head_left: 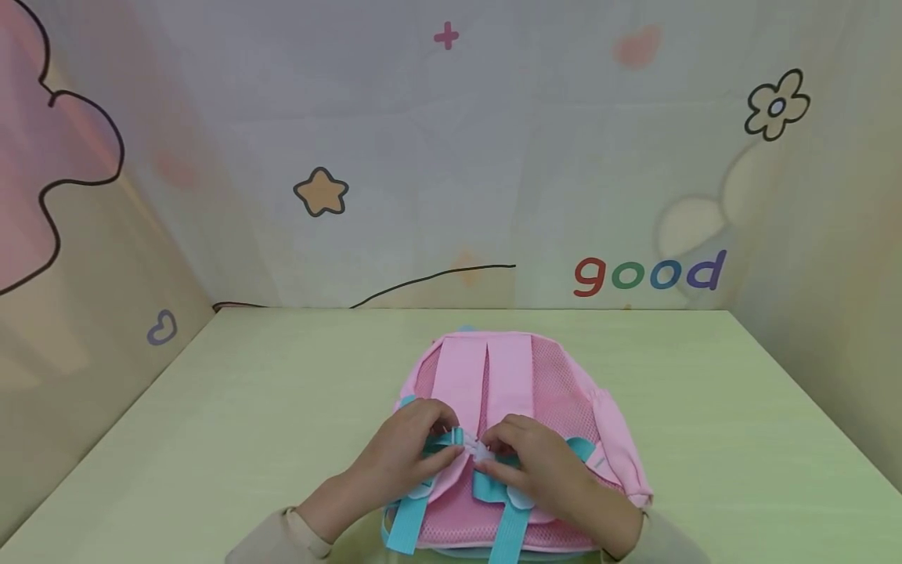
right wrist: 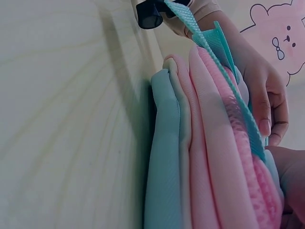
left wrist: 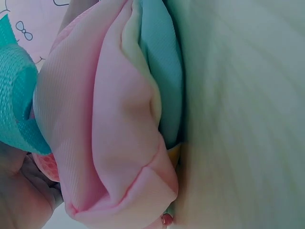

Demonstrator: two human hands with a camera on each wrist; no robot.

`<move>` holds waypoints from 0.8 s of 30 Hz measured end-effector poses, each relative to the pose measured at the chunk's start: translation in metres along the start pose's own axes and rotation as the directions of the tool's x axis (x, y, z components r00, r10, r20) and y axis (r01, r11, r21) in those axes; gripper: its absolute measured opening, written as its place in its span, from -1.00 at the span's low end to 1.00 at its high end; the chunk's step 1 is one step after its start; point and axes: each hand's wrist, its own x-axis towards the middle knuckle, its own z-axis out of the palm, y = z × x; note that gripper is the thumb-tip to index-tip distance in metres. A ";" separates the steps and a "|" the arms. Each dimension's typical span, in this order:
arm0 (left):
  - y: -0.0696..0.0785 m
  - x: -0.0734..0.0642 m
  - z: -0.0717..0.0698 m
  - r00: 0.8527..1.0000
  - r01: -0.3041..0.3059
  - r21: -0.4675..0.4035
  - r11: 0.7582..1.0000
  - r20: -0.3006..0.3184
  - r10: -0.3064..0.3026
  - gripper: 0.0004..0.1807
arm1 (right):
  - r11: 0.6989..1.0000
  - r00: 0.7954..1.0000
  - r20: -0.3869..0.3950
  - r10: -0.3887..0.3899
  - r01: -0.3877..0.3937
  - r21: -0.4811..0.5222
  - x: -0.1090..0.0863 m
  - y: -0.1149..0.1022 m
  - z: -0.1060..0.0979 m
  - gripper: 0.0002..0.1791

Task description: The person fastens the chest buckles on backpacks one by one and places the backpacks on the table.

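Observation:
A pink backpack [head_left: 564, 384] lies with its mesh back and shoulder straps facing up. Over its middle, my left hand [head_left: 416, 442] pinches the teal webbing end of a white side-release buckle [head_left: 471, 445], whose prongs point right. My right hand [head_left: 543, 462] grips the other part of that buckle between thumb and fingers, close against the prongs. Teal straps [head_left: 510, 533] hang down from below both hands. In the right wrist view, the left hand [right wrist: 267, 95] bends over the bag's edge; the buckle itself is hidden there.
The pale green tabletop [head_left: 211, 439] spreads around the bag, its back edge against a printed wall cloth [head_left: 423, 157]. In the left wrist view, the bag's pink side [left wrist: 124, 114] stands beside the tabletop. A black device [right wrist: 150, 14] sits near the left sleeve.

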 end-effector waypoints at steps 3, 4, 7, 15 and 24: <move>0.000 0.000 0.000 1.000 -0.002 0.003 1.000 0.002 0.002 -0.83 | 1.000 1.000 0.005 0.007 -0.007 0.004 0.000 0.000 0.000 -0.82; 0.000 0.000 0.000 1.000 -0.003 0.003 1.000 0.003 0.003 -0.83 | 1.000 1.000 0.008 0.010 -0.010 0.005 0.000 0.000 -0.001 -0.82; 0.000 0.001 -0.001 1.000 -0.004 0.002 1.000 0.007 0.004 -0.83 | 1.000 1.000 0.015 0.013 -0.013 0.005 0.000 0.000 -0.001 -0.82; 0.001 -0.001 -0.002 1.000 0.004 -0.002 1.000 0.023 -0.004 -0.83 | 1.000 1.000 0.013 0.005 -0.005 0.006 0.001 0.001 0.000 -0.85; 0.000 0.001 -0.001 1.000 -0.010 0.012 1.000 0.027 0.010 -0.81 | 1.000 1.000 0.009 0.009 -0.009 0.018 0.000 0.002 0.000 -0.85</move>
